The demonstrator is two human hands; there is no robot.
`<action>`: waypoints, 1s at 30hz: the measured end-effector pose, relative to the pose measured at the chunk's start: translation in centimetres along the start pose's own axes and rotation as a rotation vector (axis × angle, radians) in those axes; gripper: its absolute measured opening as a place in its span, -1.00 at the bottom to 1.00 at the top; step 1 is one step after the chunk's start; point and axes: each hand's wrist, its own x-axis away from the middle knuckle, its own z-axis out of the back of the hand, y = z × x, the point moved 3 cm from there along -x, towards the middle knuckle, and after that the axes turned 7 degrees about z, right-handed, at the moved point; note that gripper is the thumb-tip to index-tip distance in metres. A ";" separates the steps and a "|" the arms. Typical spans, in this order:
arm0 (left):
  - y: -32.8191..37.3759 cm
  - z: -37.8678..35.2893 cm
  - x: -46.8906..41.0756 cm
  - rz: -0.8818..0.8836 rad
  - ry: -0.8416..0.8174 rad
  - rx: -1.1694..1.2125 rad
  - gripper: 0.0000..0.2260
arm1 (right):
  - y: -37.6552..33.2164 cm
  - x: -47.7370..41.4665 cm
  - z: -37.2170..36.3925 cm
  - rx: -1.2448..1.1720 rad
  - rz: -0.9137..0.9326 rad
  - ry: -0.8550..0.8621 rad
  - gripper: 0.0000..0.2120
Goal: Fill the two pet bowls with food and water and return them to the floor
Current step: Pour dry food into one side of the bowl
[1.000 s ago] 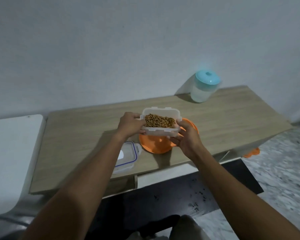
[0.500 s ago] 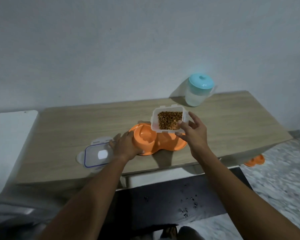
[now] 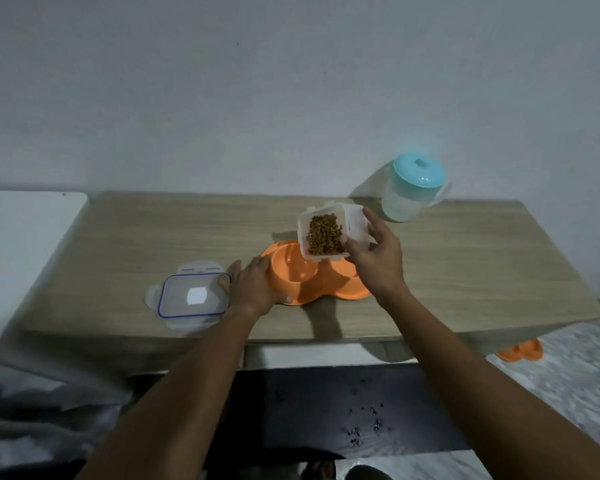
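The orange double pet bowl [image 3: 312,282] is set on the wooden bench [image 3: 125,244], its left end touched and steadied by the left hand [image 3: 253,285], whose fingers [image 3: 234,271] are laid flat and only slightly parted against the rim, gripping nothing. Just above the bowl's right half, a clear container of brown kibble [image 3: 326,233] is held tilted toward the bowl by the right hand [image 3: 378,258]; its fingers are wrapped round the container's near and far walls, pinching it. Both wells of the bowl look empty, so neither food nor water appears to have been added yet; the pour is judged to be about to start. Touching the outer side of the left fingers, the container's lid [image 3: 191,296], clear with a blue seal, is lying flat on the bench. Beyond the right fingers, near the wall, a jug with a teal lid [image 3: 413,188] is standing closed and untouched, presumably the water source. A second orange bowl [image 3: 520,351] is seen on the floor, well off to the right of the right hand and partly hidden by the bench. Filling, watering and the return to the floor are all left. A pale patch is seen on the lid, but no writing or brand can be read anywhere.
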 end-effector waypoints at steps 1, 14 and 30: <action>0.0 -0.1 0.0 0.003 -0.006 -0.001 -0.10 | -0.2 0.0 -0.2 0.010 0.010 -0.010 -0.25; -0.7 -0.3 -0.4 0.022 -0.005 0.026 -0.11 | -1.8 -0.5 -1.1 0.122 0.129 -0.097 -0.30; -1.6 -0.9 -1.5 0.001 -0.009 0.012 -0.10 | -0.9 -0.3 -1.0 0.119 0.130 -0.086 -0.30</action>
